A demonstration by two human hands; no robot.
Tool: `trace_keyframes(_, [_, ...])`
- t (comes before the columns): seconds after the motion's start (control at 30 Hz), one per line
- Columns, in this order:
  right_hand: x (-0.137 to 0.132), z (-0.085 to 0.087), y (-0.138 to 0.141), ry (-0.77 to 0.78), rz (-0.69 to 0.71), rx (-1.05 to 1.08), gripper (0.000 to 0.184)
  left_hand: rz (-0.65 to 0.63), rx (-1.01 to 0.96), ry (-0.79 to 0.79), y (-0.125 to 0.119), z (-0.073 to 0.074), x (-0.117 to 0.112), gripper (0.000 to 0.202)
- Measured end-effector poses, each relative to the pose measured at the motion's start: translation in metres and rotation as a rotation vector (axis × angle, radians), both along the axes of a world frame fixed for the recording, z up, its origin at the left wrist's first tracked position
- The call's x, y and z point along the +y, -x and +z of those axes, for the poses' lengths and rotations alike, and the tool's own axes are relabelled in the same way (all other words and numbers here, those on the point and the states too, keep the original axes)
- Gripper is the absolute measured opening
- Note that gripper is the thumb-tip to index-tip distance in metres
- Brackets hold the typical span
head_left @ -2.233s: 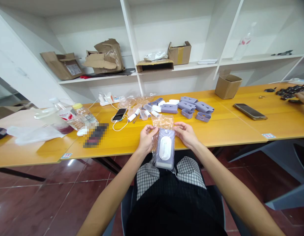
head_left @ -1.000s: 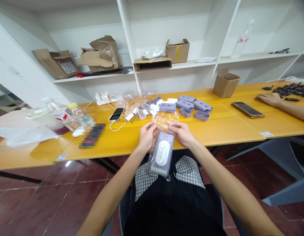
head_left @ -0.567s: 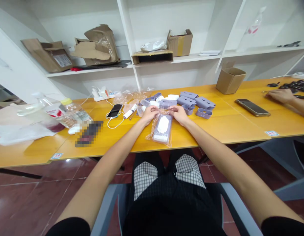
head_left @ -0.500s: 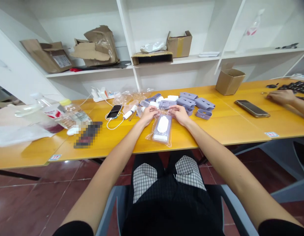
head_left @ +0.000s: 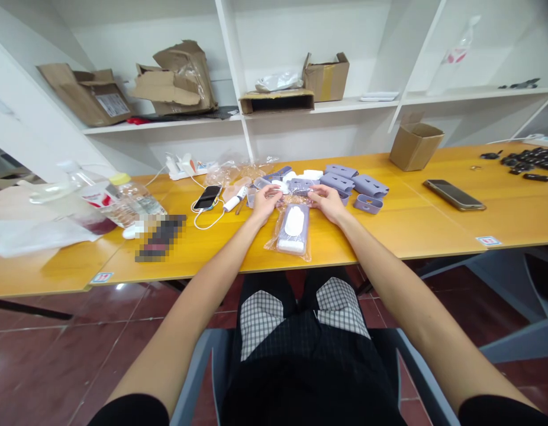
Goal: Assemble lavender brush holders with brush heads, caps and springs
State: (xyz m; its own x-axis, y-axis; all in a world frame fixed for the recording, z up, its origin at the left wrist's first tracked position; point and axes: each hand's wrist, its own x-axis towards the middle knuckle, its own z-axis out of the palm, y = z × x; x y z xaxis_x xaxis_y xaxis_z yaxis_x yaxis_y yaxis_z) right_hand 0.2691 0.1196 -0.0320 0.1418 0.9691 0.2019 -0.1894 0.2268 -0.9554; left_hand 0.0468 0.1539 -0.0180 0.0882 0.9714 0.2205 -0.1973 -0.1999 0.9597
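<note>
We note the bag [head_left: 294, 232] lying flat on the surface [head_left: 411, 228], near its front edge. Our left hand [head_left: 266, 201] and right hand [head_left: 328, 201] each pinch its top end, just beside purple parts [head_left: 370, 185].

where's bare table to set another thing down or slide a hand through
Widest bare wood: between the bagged case and the dark phone on the right. Smaller patch: between the case and the blurred black item. Crowded: purple parts behind it.

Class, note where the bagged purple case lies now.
In the head view the bag lies centrally near the front edge of the table, its top pinched by the left hand and right hand, purple cases behind.
</note>
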Motion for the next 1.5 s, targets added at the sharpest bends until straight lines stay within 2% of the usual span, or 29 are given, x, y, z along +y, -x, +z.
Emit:
trace_keyframes(0.2, [0.000,0.001,-0.003,-0.014,-0.006,0.020,0.037,-0.015,0.032,0.002,0.005,0.005,0.000,0.025])
trace_keyframes(0.33, [0.002,0.001,-0.006,0.010,0.015,0.056,0.022,-0.017,0.073,-0.001,0.003,0.003,0.005,0.004])
trace_keyframes(0.43, [0.003,0.001,-0.007,0.027,0.030,0.063,0.016,-0.001,0.085,0.002,0.002,0.000,0.008,0.010])
trace_keyframes(0.6, [0.001,0.002,-0.007,0.034,0.041,0.062,0.014,-0.001,0.093,0.000,0.004,-0.003,0.010,0.005])
trace_keyframes(0.83, [0.001,0.002,-0.008,0.057,0.029,0.056,0.021,-0.016,0.117,-0.011,0.007,-0.006,0.013,0.027])
trace_keyframes(1.0, [0.002,-0.002,-0.008,0.058,0.024,0.037,0.036,-0.001,0.158,-0.068,0.007,-0.009,0.014,0.025])
trace_keyframes(1.17, [0.004,-0.002,-0.010,0.037,0.030,0.064,0.041,-0.024,0.169,-0.080,0.005,-0.007,0.015,0.022])
trace_keyframes(1.3, [0.001,-0.001,-0.009,0.015,0.025,0.058,0.052,-0.042,0.182,-0.080,0.004,-0.006,0.012,0.039])
trace_keyframes(1.4, [-0.001,0.000,-0.006,0.014,0.039,-0.021,0.060,-0.063,0.235,-0.076,0.003,-0.007,0.008,0.047])
trace_keyframes(1.5, [-0.001,-0.001,-0.004,0.019,0.075,-0.131,0.057,-0.033,0.349,-0.176,0.002,-0.010,0.007,0.040])
